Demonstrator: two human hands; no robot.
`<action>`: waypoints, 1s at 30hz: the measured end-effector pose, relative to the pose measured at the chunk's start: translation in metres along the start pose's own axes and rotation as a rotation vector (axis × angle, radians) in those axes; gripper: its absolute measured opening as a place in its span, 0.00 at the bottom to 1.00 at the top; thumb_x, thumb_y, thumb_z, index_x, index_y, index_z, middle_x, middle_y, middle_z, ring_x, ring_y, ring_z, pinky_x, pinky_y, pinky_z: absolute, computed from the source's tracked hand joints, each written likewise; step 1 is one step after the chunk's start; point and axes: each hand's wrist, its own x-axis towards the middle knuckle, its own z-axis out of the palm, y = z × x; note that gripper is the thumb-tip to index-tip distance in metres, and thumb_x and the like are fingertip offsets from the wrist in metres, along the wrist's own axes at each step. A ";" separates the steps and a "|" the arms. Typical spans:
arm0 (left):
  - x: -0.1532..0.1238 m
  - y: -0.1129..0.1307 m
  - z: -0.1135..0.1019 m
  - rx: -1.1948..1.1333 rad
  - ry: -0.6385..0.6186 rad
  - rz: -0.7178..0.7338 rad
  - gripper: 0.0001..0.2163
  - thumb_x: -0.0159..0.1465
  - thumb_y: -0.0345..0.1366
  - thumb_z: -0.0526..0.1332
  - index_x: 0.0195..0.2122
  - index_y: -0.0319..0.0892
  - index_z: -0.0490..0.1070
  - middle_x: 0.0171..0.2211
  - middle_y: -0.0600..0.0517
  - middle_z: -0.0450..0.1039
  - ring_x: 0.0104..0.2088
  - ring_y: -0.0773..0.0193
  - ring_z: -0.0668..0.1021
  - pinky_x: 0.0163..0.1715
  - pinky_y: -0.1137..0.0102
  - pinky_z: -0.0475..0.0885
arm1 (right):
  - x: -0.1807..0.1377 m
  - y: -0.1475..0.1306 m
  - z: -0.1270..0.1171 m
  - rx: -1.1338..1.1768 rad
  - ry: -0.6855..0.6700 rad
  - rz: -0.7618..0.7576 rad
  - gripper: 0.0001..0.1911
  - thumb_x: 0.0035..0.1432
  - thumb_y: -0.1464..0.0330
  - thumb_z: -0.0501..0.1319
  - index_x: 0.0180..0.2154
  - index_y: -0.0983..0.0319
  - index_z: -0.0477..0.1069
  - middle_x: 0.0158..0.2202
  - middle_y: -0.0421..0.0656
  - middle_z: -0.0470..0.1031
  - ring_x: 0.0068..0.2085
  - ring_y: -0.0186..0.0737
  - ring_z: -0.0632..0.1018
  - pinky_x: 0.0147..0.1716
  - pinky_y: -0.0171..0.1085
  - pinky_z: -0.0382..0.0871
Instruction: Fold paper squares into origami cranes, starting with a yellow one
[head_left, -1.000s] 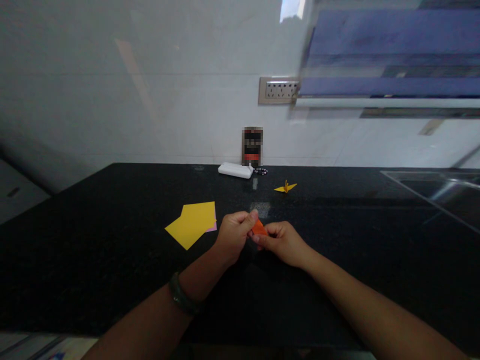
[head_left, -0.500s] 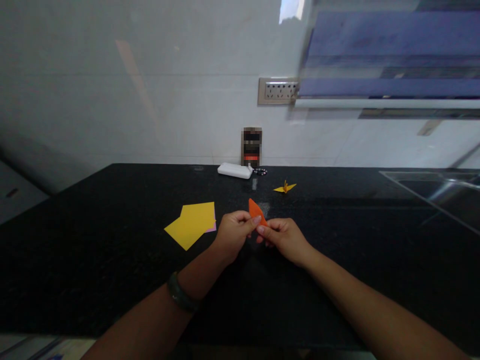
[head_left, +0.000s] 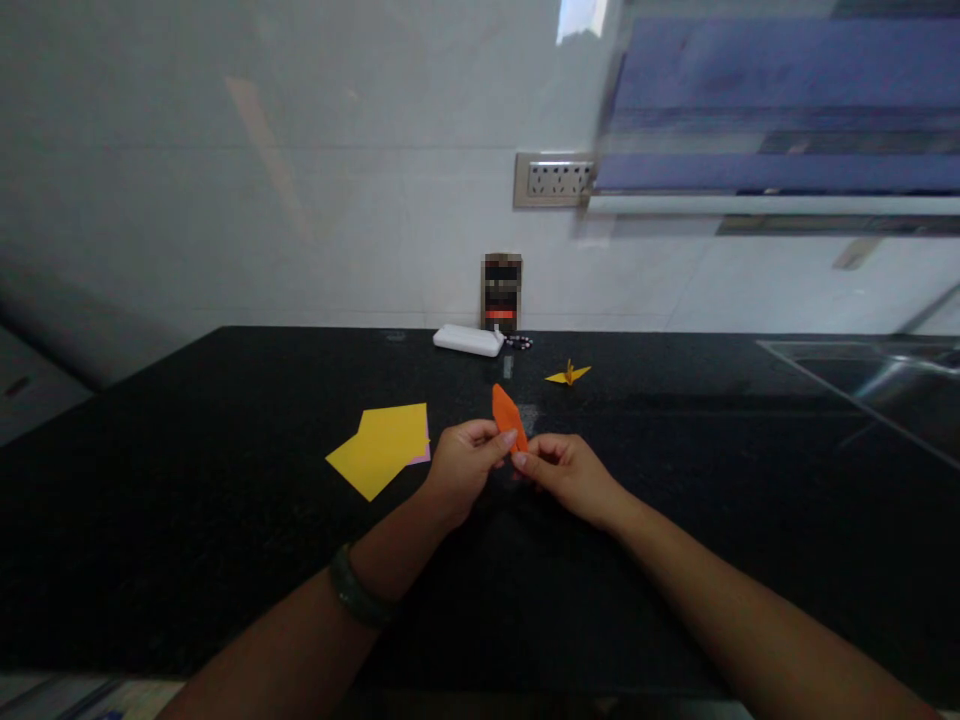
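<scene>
A narrow, pointed piece of folded orange paper (head_left: 507, 412) is held up between my two hands above the dark counter. My left hand (head_left: 466, 465) pinches its left side, the thumb lying across the front. At the lower right edge, my right hand (head_left: 568, 476) grips it between thumb and fingers. The paper's bottom end is partly hidden by my fingertips. Left of my hands lie overlapping yellow paper sheets (head_left: 384, 445), with a pink edge showing beneath. A yellow folded paper crane (head_left: 569, 375) stands beyond my right hand.
A white power bank (head_left: 468, 341) with a beaded strap (head_left: 519, 342) lies near the wall. Behind it a phone (head_left: 502, 292) with a blurred screen leans upright. A socket panel (head_left: 555, 180) is on the wall, and a sink (head_left: 885, 385) is set into the counter's right side.
The orange paper has turned more upright and shows more of its face, its tip higher and slightly left. Both hands keep hold of it in nearly the same place.
</scene>
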 end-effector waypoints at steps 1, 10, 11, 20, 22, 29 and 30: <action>0.001 -0.001 0.000 0.012 0.023 0.012 0.09 0.49 0.39 0.63 0.21 0.38 0.69 0.19 0.55 0.69 0.20 0.71 0.69 0.22 0.76 0.61 | 0.000 0.001 0.000 -0.031 0.038 -0.027 0.12 0.50 0.61 0.58 0.27 0.65 0.68 0.23 0.40 0.68 0.23 0.30 0.67 0.23 0.31 0.61; -0.002 -0.001 0.004 0.172 -0.038 0.024 0.07 0.49 0.36 0.62 0.24 0.38 0.69 0.18 0.55 0.69 0.19 0.71 0.69 0.19 0.76 0.60 | 0.004 0.002 -0.005 0.061 0.330 -0.137 0.09 0.46 0.65 0.61 0.30 0.62 0.64 0.25 0.39 0.66 0.26 0.33 0.68 0.26 0.33 0.64; -0.002 -0.002 0.004 0.202 -0.050 0.036 0.07 0.49 0.37 0.61 0.24 0.38 0.70 0.19 0.54 0.70 0.19 0.71 0.69 0.19 0.76 0.60 | 0.005 0.003 -0.005 0.078 0.315 -0.135 0.08 0.46 0.65 0.61 0.29 0.62 0.65 0.25 0.39 0.67 0.26 0.33 0.68 0.27 0.34 0.64; -0.002 -0.002 0.002 0.240 -0.116 0.067 0.06 0.48 0.36 0.62 0.23 0.38 0.73 0.21 0.52 0.73 0.22 0.67 0.72 0.24 0.73 0.65 | 0.007 0.002 -0.009 0.152 0.229 -0.094 0.09 0.45 0.64 0.61 0.28 0.63 0.66 0.23 0.38 0.66 0.23 0.30 0.66 0.20 0.30 0.61; -0.003 0.000 0.003 0.196 -0.102 0.027 0.06 0.47 0.35 0.63 0.24 0.38 0.73 0.21 0.52 0.73 0.23 0.67 0.72 0.25 0.73 0.65 | 0.007 0.002 -0.010 0.178 0.238 -0.069 0.09 0.46 0.64 0.61 0.28 0.63 0.66 0.23 0.38 0.66 0.22 0.29 0.65 0.19 0.29 0.60; -0.003 0.004 0.003 0.122 -0.079 -0.005 0.06 0.46 0.35 0.64 0.22 0.38 0.71 0.19 0.53 0.71 0.20 0.70 0.70 0.22 0.74 0.64 | 0.004 -0.001 -0.014 -0.016 0.289 -0.373 0.03 0.48 0.68 0.61 0.26 0.62 0.68 0.28 0.41 0.68 0.31 0.34 0.70 0.29 0.35 0.66; -0.003 0.004 0.002 0.105 -0.071 -0.023 0.06 0.46 0.35 0.64 0.22 0.37 0.71 0.18 0.53 0.71 0.20 0.70 0.70 0.22 0.75 0.64 | 0.003 -0.002 -0.015 -0.075 0.283 -0.434 0.02 0.48 0.69 0.61 0.27 0.61 0.69 0.29 0.41 0.68 0.32 0.35 0.71 0.31 0.35 0.66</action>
